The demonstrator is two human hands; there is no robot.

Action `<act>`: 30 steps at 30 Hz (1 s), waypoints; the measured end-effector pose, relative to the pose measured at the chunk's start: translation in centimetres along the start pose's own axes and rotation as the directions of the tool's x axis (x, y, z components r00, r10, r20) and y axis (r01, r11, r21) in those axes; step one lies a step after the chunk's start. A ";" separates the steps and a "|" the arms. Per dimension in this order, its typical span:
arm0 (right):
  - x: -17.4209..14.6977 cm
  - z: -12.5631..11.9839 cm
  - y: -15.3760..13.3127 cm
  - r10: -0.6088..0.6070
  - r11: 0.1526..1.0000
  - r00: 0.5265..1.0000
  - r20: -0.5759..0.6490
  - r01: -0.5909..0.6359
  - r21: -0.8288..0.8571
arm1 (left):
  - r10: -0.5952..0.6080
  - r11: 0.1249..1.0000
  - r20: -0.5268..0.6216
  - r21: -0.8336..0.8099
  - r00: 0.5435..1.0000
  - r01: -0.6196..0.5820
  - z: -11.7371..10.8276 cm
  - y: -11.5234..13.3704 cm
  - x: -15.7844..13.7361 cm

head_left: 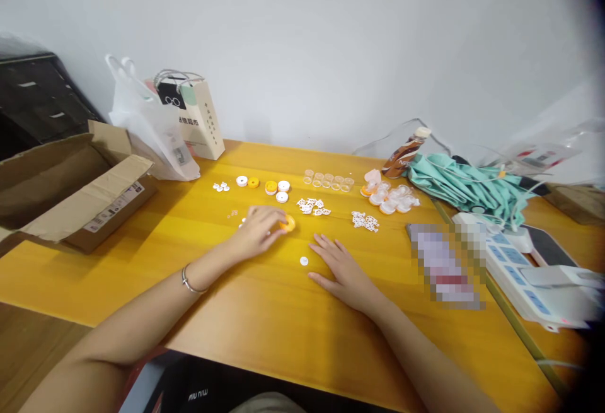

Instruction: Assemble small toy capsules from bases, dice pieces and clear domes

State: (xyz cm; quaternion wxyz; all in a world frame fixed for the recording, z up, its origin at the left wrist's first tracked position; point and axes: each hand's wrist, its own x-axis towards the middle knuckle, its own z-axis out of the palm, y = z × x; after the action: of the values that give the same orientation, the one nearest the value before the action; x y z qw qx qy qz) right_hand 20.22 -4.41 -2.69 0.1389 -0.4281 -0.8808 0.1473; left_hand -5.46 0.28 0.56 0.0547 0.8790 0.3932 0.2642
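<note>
My left hand (259,229) pinches a small round orange part (288,224) just above the wooden table. Spread flat on the tabletop, my right hand (341,268) holds nothing. Beside its thumb lies a small white disc (304,261). Behind my hands are a pile of white cut-out pieces (312,206) and a second such pile (365,221). Orange and white round parts (271,187) stand farther back, along with a row of clear cups (328,181). A few small white pieces are partly hidden by my left hand.
An open cardboard box (118,202), a white plastic bag (151,126) and a paper bag (203,116) stand at left. To the right are assembled clear-topped pieces (390,195), a bottle (406,153), a folded green umbrella (467,186), a blurred flat object (444,268) and a power strip (505,268).
</note>
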 end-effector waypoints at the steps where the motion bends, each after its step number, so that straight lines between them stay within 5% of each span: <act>1: 0.0 0.1 0.1 -0.002 1.000 1.000 -0.006 0.002 0.003 | 0.054 0.997 0.055 -0.066 0.997 -0.050 0.2 1.1 -0.1; 5: 0.0 0.3 0.2 -0.012 1.000 1.000 -0.011 0.012 0.001 | 0.175 0.969 0.207 -0.208 0.963 -0.131 1.1 3.5 -0.6; 11: 0.0 0.3 0.2 -0.001 1.000 1.000 0.003 0.001 -0.006 | 0.192 0.975 0.262 -0.163 0.946 -0.153 2.2 3.5 -0.7; 30: 1.9 1.7 -0.9 0.049 0.998 0.980 -0.194 -0.043 0.036 | -0.040 0.970 0.187 -0.230 0.982 0.083 3.7 3.0 -1.0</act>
State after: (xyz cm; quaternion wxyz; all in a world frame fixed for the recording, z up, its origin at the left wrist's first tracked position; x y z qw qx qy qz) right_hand 17.86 -3.70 -3.71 0.2280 -0.4582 -0.8504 0.1219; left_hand -2.14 -2.06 -2.09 0.2028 0.8739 0.3794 0.2265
